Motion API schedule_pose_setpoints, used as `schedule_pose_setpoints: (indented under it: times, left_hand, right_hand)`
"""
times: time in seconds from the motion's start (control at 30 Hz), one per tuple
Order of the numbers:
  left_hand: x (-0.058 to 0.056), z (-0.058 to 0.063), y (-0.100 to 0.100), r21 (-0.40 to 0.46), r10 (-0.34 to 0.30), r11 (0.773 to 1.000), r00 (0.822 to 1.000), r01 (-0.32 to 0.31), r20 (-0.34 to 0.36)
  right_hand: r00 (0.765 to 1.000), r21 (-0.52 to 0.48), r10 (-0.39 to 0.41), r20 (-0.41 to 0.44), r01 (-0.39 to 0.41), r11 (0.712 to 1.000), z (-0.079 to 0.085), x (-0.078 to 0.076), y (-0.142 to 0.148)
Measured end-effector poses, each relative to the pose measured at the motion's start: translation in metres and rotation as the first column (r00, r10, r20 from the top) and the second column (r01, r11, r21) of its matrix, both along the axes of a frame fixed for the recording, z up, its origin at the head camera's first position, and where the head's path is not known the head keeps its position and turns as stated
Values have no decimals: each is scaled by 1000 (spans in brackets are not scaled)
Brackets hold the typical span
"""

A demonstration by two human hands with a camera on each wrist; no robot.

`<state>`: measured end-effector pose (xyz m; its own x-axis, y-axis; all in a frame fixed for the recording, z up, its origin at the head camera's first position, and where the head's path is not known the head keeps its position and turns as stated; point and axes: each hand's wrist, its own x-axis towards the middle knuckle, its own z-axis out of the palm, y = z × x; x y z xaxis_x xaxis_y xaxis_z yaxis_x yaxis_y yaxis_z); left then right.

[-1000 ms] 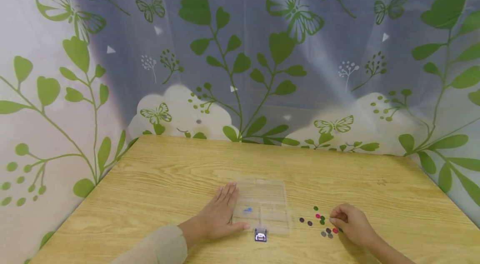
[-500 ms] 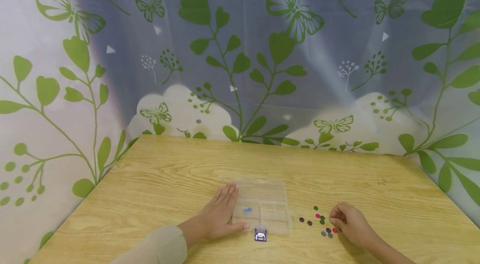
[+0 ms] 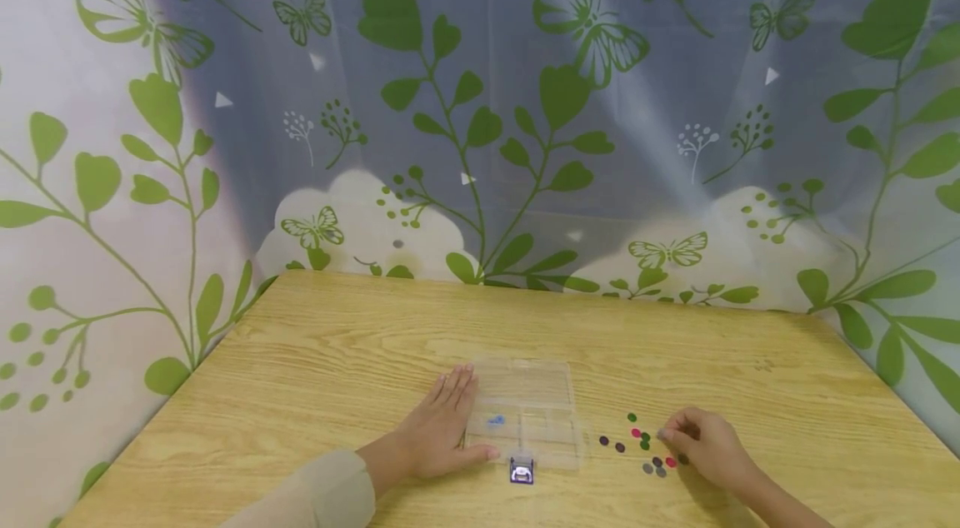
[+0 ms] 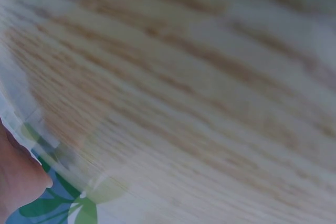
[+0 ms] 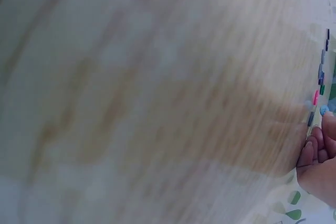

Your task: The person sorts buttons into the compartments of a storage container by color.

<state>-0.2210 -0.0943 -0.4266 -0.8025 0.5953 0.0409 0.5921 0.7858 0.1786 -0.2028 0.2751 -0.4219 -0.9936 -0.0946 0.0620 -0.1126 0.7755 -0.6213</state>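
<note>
In the head view my left hand (image 3: 435,432) lies flat with straight fingers along the left side of a clear plastic compartment box (image 3: 549,385). Its thumb reaches over the near left corner. Small blue pieces (image 3: 497,420) lie in one compartment, and a purple latch (image 3: 522,470) sticks out at the front. To the right, my right hand (image 3: 708,449) pinches a small round button (image 3: 662,434) between thumb and fingertip; it looks light blue in the right wrist view, where the button (image 5: 324,110) shows holes. Beside that hand lie loose green (image 3: 645,444), pink (image 3: 671,462), grey (image 3: 648,468) and dark purple buttons (image 3: 603,440).
The wooden table (image 3: 360,328) reaches back to a patterned curtain (image 3: 517,203) with leaves and butterflies, which also hangs at both sides. A dark button (image 3: 682,459) lies partly under the right hand. The left wrist view shows mostly blurred tabletop (image 4: 173,93).
The right hand has turned and shifted slightly, so the pinched button now shows at its fingertips. A dark button beneath that hand is uncovered. The left hand and box have stayed still.
</note>
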Motion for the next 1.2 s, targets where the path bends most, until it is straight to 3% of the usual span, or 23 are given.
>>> schedule_pose_setpoints:
  times: [0.63,1.2]
  left_hand:
    - [2,2,0,7,2,1000,1000,-2,1]
    - [2,2,1,-4,9,1000,1000,-9,19]
  right_hand:
    - [991,-18,-125,56,126,992,3,-2,-3]
    - [985,-104,-140,96,150,983,10,-3,-13]
